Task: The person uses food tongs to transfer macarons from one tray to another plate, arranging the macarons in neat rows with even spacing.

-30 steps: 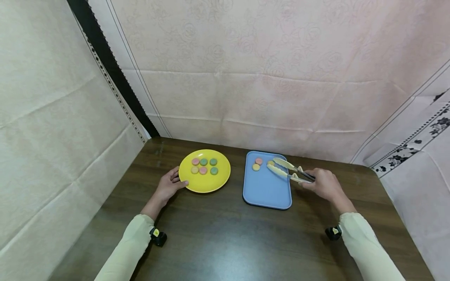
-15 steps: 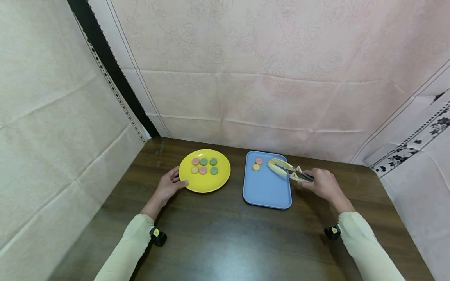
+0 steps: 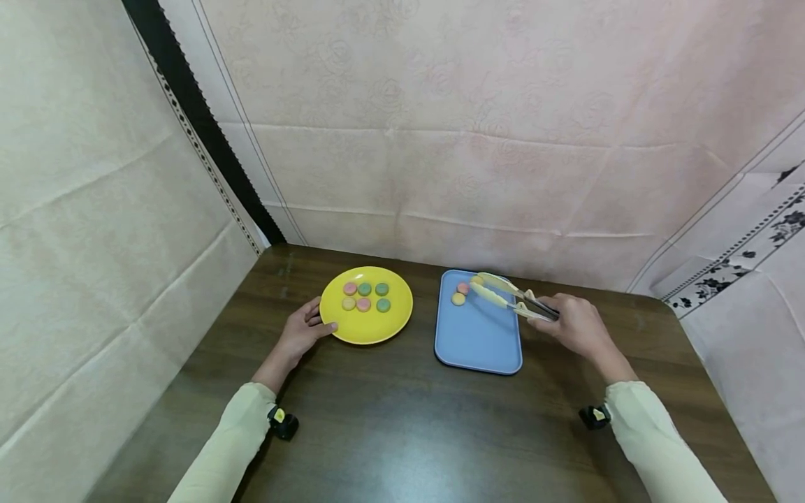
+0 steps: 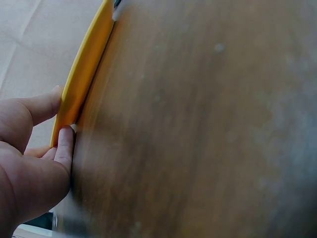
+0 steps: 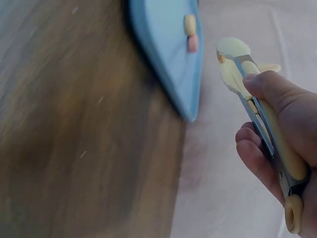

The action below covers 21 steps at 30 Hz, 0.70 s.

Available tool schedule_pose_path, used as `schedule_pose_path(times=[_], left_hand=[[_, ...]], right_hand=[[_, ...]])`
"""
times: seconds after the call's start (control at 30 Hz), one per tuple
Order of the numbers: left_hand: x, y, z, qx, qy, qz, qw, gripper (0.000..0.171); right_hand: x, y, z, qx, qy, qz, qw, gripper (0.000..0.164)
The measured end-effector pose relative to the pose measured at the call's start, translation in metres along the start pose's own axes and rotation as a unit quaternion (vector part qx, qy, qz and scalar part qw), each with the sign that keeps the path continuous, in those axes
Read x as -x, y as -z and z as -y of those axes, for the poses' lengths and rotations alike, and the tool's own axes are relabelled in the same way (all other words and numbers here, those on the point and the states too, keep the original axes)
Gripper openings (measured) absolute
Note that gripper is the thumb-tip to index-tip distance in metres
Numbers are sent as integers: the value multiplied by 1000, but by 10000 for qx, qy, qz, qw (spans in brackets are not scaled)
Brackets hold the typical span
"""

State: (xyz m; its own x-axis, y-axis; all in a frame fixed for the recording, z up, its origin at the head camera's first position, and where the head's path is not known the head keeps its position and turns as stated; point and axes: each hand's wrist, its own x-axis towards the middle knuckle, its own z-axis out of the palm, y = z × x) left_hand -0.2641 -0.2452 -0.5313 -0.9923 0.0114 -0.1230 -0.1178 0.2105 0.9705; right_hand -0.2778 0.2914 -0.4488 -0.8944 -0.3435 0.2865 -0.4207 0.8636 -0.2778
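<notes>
My left hand (image 3: 303, 332) pinches the rim of a round yellow plate (image 3: 371, 332), thumb on the rim and fingers at its underside in the left wrist view. Pink, green and yellow macarons lie on the plate in two rows. My right hand (image 3: 578, 323) grips a pair of tongs (image 3: 492, 296) with cream-coloured tips. Between those tips sits a yellow macaron (image 5: 221, 58), raised above the far edge of a blue tray (image 3: 478, 342). On the tray rest a pink macaron (image 3: 462, 288) and a yellow macaron (image 3: 458, 299), side by side near the back.
Plate and tray stand apart on a dark wooden table (image 3: 390, 426), plate at left and tray at right. A pale patterned cloth (image 3: 440, 175) hangs behind the table's back edge. More pale cloth hangs at both sides.
The tongs have closed on the yellow macaron and lifted it from the tray, moving up and slightly left. My left hand and the plate have stayed put.
</notes>
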Motion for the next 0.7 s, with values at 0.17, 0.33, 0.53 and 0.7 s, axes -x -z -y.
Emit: schedule_pose_path(times=[0.17,0.33,0.53,0.7], left_hand=[[0,0,-1,6,13,3,10000,82],[0,0,-1,32,5,2,10000,82],[-2,0,1,-5,35,-5,10000,83],[-1,1,1,-36,58,-21,10000,84]], right_hand=[[-11,1,28,-64,346,-124,9993,43],[-26,-4,60,-189,584,6,9981,50],[-44,-14,97,-358,1054,13,9938,50],[-59,-28,127,-427,1407,118,9891,47]])
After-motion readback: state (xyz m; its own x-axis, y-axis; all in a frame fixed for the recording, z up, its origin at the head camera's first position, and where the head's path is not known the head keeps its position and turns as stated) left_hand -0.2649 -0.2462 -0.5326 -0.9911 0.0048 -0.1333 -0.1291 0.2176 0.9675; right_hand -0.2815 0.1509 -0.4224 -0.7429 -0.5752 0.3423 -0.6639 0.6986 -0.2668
